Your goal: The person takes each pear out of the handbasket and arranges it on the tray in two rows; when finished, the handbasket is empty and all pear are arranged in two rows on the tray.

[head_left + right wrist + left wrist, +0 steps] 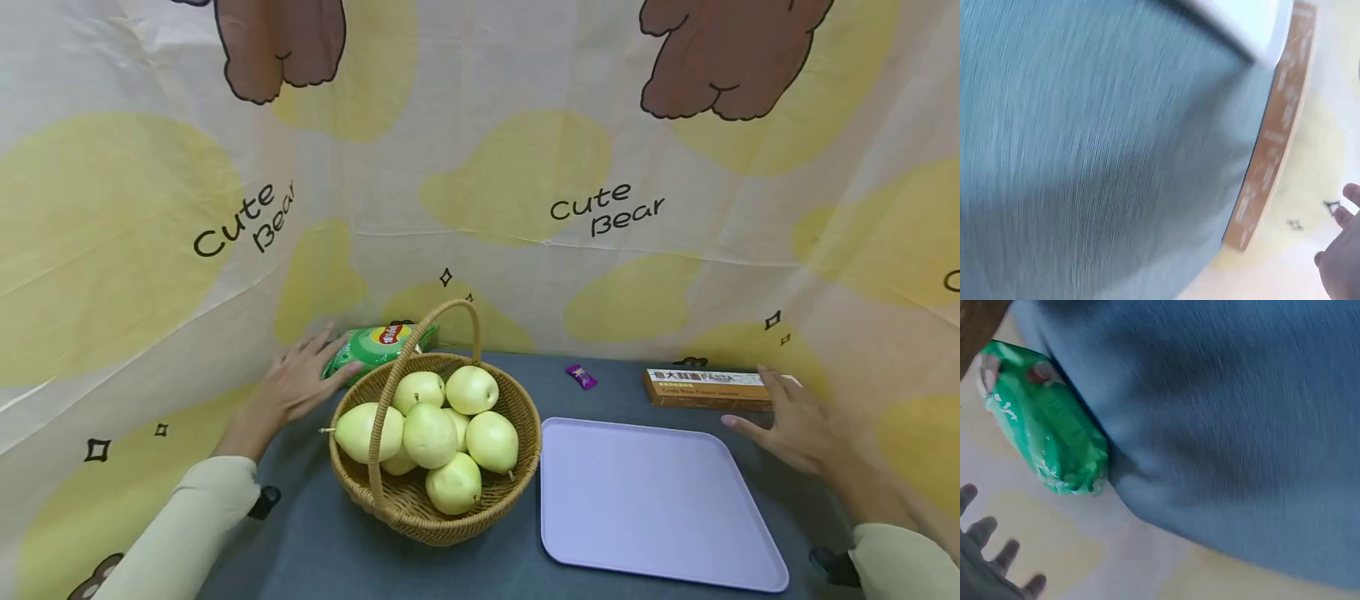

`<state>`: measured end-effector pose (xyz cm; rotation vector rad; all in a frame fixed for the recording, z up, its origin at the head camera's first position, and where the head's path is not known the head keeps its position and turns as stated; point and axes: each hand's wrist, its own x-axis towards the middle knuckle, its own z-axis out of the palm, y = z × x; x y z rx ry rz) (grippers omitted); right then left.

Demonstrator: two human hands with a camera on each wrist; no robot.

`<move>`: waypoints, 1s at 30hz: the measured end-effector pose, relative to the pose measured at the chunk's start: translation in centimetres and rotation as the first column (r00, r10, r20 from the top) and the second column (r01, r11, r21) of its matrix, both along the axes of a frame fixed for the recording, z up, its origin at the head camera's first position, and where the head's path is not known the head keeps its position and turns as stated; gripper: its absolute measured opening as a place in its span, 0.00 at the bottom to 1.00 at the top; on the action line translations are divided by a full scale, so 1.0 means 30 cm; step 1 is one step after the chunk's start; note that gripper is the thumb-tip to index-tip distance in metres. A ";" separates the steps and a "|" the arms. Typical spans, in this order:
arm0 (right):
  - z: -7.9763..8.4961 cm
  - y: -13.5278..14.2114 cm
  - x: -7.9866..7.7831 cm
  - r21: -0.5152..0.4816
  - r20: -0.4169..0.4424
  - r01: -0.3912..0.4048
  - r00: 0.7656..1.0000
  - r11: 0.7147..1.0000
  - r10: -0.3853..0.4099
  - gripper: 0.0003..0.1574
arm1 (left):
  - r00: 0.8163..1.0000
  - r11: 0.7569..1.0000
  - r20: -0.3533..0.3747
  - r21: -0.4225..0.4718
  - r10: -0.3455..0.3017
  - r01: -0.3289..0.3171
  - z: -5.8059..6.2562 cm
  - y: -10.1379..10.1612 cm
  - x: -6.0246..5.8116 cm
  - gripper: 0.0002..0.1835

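Note:
My left hand (302,377), fingers spread, is at the near left end of a green chip bag (378,346) behind the basket. In the left wrist view that bag (1054,425) lies at the cloth's edge, apart from the fingertips. On the right, my right hand (798,425) is spread beside the right end of a flat brown box (705,390); in the right wrist view the fingers hold nothing. Between the hands stand a wicker basket (442,533) of several pale green pears (430,436) and a lilac tray (652,500). A small purple candy (581,377) lies behind the tray.
A dark blue-grey cloth (300,533) covers the table. Behind it and at the sides hangs a printed curtain (510,183) with yellow patches and bears. The basket's tall handle (382,417) arches over the pears.

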<state>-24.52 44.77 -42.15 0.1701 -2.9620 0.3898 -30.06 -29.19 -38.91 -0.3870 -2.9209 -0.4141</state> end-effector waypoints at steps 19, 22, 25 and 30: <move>0.010 -0.377 0.022 -0.354 0.005 -0.129 0.990 0.926 0.140 0.63 | 0.980 0.569 0.054 0.820 -0.191 0.066 -0.064 0.079 0.188 0.28; 0.016 -0.437 0.034 -0.367 -0.008 -0.151 0.987 0.918 0.159 0.61 | 0.976 0.560 0.089 0.828 -0.197 0.037 -0.071 0.088 0.197 0.28; 0.019 -0.493 0.045 -0.375 -0.044 -0.186 0.982 0.908 0.182 0.59 | 0.974 0.581 0.119 0.814 -0.191 0.015 -0.079 0.090 0.199 0.28; 0.028 -0.580 0.056 -0.413 -0.105 -0.251 0.968 0.876 0.228 0.58 | 0.976 0.590 0.135 0.807 -0.174 -0.007 -0.090 0.090 0.187 0.28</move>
